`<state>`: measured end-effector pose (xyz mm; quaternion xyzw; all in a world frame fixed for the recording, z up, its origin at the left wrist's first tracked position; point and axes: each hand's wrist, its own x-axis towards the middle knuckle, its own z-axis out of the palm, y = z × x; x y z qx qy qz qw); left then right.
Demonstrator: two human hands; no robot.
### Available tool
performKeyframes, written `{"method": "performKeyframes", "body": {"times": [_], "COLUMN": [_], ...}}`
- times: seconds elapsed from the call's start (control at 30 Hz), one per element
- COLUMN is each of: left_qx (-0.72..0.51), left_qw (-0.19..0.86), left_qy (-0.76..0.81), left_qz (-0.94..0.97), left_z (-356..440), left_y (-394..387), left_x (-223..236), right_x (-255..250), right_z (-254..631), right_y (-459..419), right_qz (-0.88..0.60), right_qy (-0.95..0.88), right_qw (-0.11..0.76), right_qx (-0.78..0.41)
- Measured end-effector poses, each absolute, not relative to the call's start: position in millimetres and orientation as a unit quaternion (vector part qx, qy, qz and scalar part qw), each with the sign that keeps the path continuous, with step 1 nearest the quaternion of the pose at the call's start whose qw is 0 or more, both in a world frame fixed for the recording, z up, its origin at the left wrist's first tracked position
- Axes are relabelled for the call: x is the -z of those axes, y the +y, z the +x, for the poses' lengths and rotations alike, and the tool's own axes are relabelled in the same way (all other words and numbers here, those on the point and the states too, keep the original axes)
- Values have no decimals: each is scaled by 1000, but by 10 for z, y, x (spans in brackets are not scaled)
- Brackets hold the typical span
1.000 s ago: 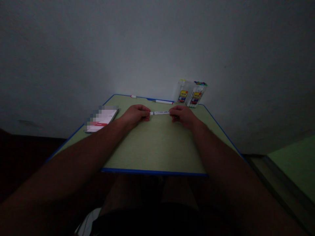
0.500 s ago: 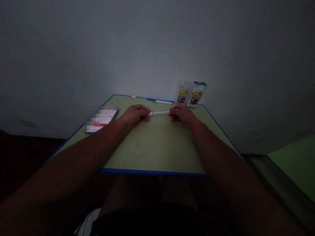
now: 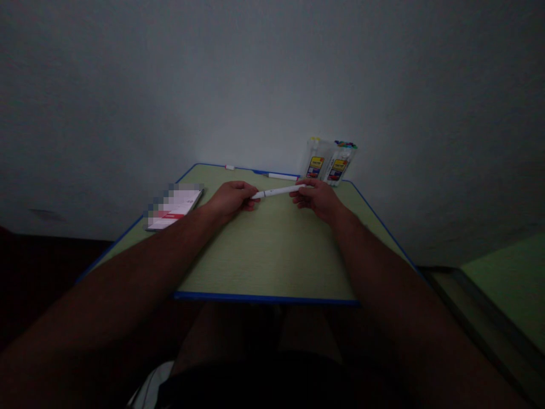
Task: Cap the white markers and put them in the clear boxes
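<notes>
A slim white marker [image 3: 279,191] with a thin dark ring near its left end is held between my two hands, above the middle of the table. My left hand [image 3: 234,196] pinches its left end between thumb and fingers. At the other end, my right hand [image 3: 315,196] has its thumb and fingers around the marker, whose right end tilts slightly up and lies across the fingers. Beyond the hands, another white marker [image 3: 281,176] with a red end lies along the table's back edge. A small white cap with a red end [image 3: 230,167] lies farther left.
Two clear plastic marker cases [image 3: 315,162] [image 3: 340,163] with yellow and dark labels stand against the wall at the back right. A phone or tablet with a lit screen [image 3: 172,213] lies at the left of the blue-edged table [image 3: 268,255].
The marker has turned, so its printed lettering no longer shows. Its right end has risen and now shows farther across my right fingers. My left hand has barely moved.
</notes>
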<state>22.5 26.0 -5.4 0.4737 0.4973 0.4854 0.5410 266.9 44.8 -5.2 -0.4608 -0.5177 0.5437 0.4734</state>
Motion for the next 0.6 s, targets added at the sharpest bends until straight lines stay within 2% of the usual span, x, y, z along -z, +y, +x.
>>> {"method": "performKeyframes", "body": {"times": [0.3,0.6], "left_qx": [-502,-510], "left_qw": [538,531], "left_qy": [484,496], "left_qz": [473,460], "left_z": [231,227], "left_y": [234,267], "left_x": [21,61], "right_x": [112,89], "right_z": [2712,2716], "right_y": [504,490], "right_qz": [-461,-427], "right_qy": [-524,-528], "right_qw": [502,500], "right_qx": [-511,-537]}}
